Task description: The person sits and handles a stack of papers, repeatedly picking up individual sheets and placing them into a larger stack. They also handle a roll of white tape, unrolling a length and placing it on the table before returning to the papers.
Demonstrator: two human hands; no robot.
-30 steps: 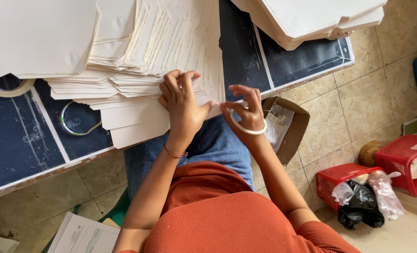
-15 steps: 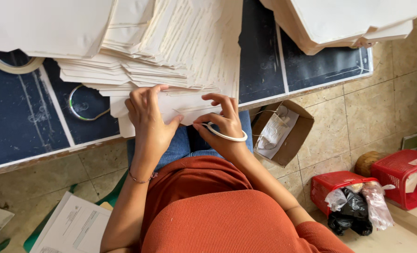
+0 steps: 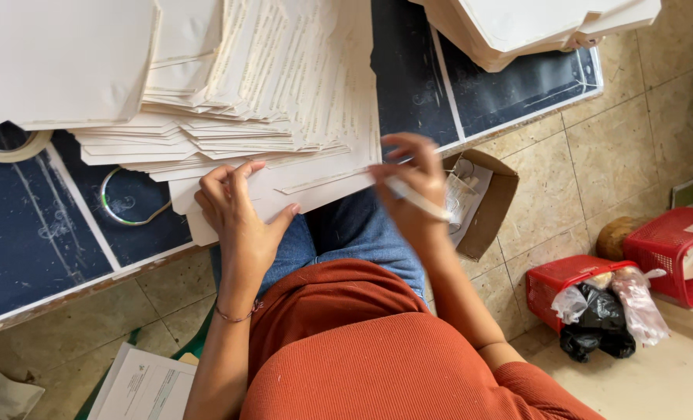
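A fanned stack of white paper sheets (image 3: 269, 101) lies on a dark table (image 3: 43, 233). My left hand (image 3: 238, 210) grips the near edge of the lowest sheets, fingers curled over them and thumb pressing against them. My right hand (image 3: 413, 187) pinches the right corner of the same sheets, and a white pen-like stick lies across its fingers. Another pile of white folded sheets (image 3: 533, 23) sits at the far right of the table. My lap in blue jeans and an orange top fills the bottom of the view.
A roll of tape (image 3: 8, 148) and a thin wire ring (image 3: 125, 202) lie on the table at left. On the tiled floor stand an open cardboard box (image 3: 490, 206), two red baskets (image 3: 673, 249) with plastic bags, and printed sheets (image 3: 144, 385).
My left hand slid left along the sheets' near edge and took hold of them. My right hand shifted right to the corner. The view moved closer to the stack.
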